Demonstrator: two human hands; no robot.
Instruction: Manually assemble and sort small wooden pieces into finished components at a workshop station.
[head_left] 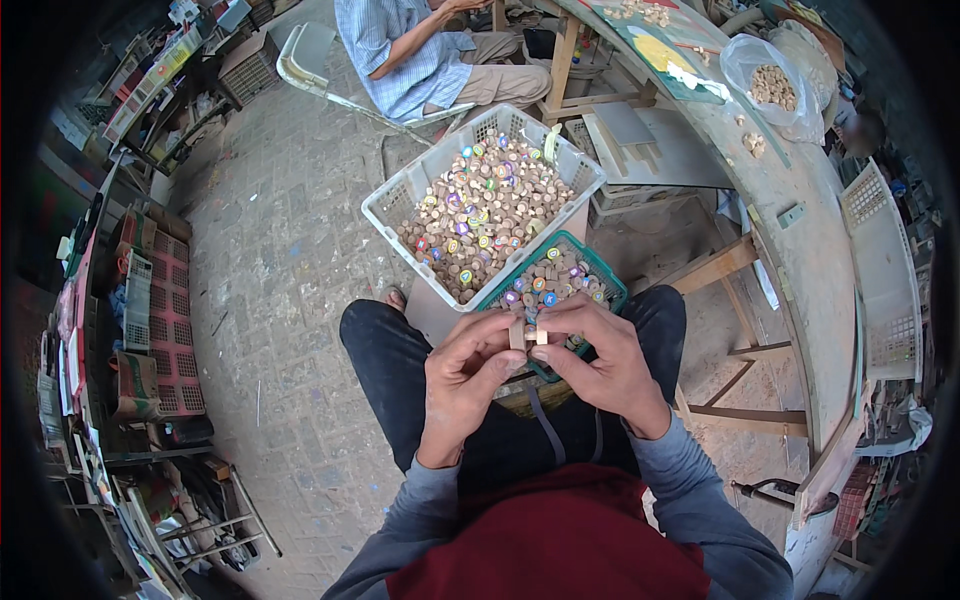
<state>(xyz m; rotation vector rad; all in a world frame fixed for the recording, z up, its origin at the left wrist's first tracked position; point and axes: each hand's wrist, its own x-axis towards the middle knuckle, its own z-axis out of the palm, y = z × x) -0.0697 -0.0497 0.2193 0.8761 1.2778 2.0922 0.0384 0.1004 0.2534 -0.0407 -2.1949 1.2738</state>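
Pinching a wooden disc (517,337) on edge, the left hand (468,372) meets the right hand (605,365), which grips a pale wooden part (541,338) right beside it, both in front of the lap. From my remote seat I cannot tell whether the two parts are joined. I take this thumb-and-finger hold as a way to steady such small things while leaving them in plain sight. The green basket (602,264) sits between the legs (375,365), its near end under the hands, perhaps to catch whatever slips. Just beyond it I see the white crate (412,255), heaped with wooden pieces (500,205), some with coloured faces; placed so close, it probably saves me a long reach
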